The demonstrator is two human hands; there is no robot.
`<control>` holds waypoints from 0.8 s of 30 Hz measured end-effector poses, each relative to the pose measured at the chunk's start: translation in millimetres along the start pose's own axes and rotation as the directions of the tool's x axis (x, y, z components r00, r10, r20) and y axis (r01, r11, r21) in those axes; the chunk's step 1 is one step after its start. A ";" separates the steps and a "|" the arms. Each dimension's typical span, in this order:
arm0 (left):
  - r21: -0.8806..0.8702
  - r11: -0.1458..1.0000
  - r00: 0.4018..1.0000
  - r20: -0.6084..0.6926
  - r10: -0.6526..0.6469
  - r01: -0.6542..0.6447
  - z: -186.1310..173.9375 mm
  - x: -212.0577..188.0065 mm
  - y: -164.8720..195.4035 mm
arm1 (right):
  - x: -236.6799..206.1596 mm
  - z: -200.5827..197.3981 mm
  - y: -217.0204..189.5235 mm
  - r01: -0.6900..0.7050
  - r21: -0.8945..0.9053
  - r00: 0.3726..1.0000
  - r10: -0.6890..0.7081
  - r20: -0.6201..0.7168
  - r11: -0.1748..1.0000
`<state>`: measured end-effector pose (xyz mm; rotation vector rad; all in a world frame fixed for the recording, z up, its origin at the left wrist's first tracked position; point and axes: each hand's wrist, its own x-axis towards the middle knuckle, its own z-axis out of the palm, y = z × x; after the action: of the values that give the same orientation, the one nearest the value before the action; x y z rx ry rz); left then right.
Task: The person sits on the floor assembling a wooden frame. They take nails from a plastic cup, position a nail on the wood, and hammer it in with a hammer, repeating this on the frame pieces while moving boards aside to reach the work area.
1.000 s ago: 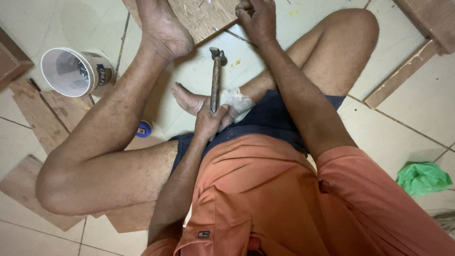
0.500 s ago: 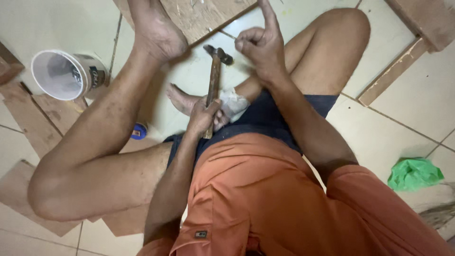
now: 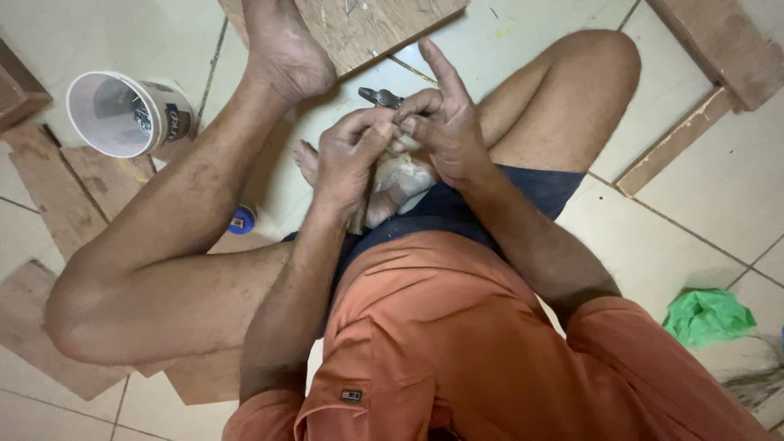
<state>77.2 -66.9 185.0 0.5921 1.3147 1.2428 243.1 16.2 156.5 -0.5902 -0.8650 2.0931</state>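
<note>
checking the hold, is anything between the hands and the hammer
Nothing visible. The left hand is wrapped around the wooden-handled hammer itself, and the right hand meets it at the fingertips just below the dark metal head.

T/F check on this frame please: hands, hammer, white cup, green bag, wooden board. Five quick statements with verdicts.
1. The left hand and right hand meet fingertip to fingertip above the lap. True.
2. The wooden-handled hammer lies far off on the tiles, away from both hands. False: its metal head shows just behind the hands.
3. The white plastic cup lies tipped on its side, mouth toward the camera. True.
4. The crumpled green plastic bag sits inside the cup. False: it lies on the floor tiles at the right.
5. A bare foot rests against the pale wooden board. True.
</note>
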 end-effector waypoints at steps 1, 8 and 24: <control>-0.096 0.995 0.999 0.027 -0.037 0.040 3.5 1.2 4.5 | -1.2 -1.0 3.2 -0.007 0.047 1.000 0.006 0.002 0.999; -0.096 0.984 0.989 0.024 -0.148 0.150 10.4 7.9 -7.8 | -10.0 -19.7 17.8 0.098 -0.195 0.993 -0.108 -0.044 0.976; 0.892 0.405 0.974 0.137 0.180 -0.200 -3.8 11.1 -36.9 | -14.6 -20.0 5.6 0.335 -0.938 0.941 -0.075 0.329 0.085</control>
<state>83.8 -69.4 146.9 1.5706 1.9174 0.5560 262.0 9.5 140.7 -0.8294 -2.3994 0.9546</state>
